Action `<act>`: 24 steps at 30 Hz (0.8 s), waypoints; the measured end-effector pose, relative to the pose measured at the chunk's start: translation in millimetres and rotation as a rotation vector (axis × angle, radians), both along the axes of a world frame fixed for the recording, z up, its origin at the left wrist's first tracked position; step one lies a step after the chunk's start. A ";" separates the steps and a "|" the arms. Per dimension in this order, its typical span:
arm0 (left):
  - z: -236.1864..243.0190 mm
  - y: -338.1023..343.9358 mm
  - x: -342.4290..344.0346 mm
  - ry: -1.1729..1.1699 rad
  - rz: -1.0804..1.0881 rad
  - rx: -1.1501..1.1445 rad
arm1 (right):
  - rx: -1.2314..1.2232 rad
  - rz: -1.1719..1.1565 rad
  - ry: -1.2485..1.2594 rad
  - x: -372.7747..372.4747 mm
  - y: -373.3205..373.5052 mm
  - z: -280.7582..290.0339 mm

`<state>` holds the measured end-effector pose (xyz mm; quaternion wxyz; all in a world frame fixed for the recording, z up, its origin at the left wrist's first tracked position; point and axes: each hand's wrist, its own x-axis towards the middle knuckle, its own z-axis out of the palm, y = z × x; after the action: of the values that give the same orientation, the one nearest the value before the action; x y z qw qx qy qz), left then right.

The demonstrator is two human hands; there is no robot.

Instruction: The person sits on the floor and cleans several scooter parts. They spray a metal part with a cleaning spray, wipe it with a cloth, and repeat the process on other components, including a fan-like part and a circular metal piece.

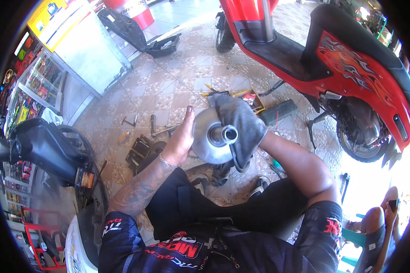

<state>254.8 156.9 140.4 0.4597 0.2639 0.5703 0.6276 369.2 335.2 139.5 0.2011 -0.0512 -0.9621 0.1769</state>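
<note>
A round metal scooter pulley disc [204, 148] with a tube-like hub is held up in front of me, hub facing upward. My left hand [183, 141] grips its left edge, thumb pointing up along the rim. Draped over the disc's right side is a grey rag [243, 123], pressed against the metal by my right hand [262, 141]. The rag covers most of that hand and its fingers. Below the disc, my knees are bent and spread.
Hand tools, including a hammer [131, 120], and dark metal parts [139, 150] lie on the tiled floor. A toolbox [258, 103] sits beyond the rag. On the right stands a red scooter [300, 68]; a dark scooter [45, 143] is at left. Another person [373, 227] sits lower right.
</note>
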 end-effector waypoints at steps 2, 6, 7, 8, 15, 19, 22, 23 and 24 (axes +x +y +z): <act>-0.2 0.6 -5.1 -0.113 0.009 0.028 | -0.025 -0.119 -0.034 -2.3 2.4 -5.9; -10.5 4.8 -14.3 -0.013 0.083 0.013 | -0.223 -0.106 0.089 0.0 -6.5 -10.9; -13.6 4.5 -14.5 0.040 0.121 -0.009 | -0.150 -0.021 0.064 2.9 -7.6 -9.3; -15.8 3.7 -14.2 0.071 0.171 -0.093 | -0.079 0.063 0.039 5.8 -8.1 -6.9; -8.7 -9.5 -0.5 0.294 0.060 -0.224 | -0.344 0.609 0.062 3.6 0.3 -9.8; -2.0 -6.2 11.1 0.242 0.079 -0.152 | -0.268 0.538 0.068 -2.1 -2.3 -26.0; 1.6 0.2 11.0 0.032 0.091 -0.136 | -0.168 0.320 0.006 -2.5 -6.9 -24.7; 2.7 0.8 8.4 -0.021 0.062 -0.151 | -0.136 0.268 0.026 -1.9 -7.8 -21.3; 2.4 0.6 7.1 -0.072 0.044 -0.153 | -0.105 0.224 0.024 -1.2 -8.2 -17.3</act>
<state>261.9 157.5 142.8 0.4847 0.1924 0.6055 0.6011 368.0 326.9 122.1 0.1886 0.0484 -0.9487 0.2490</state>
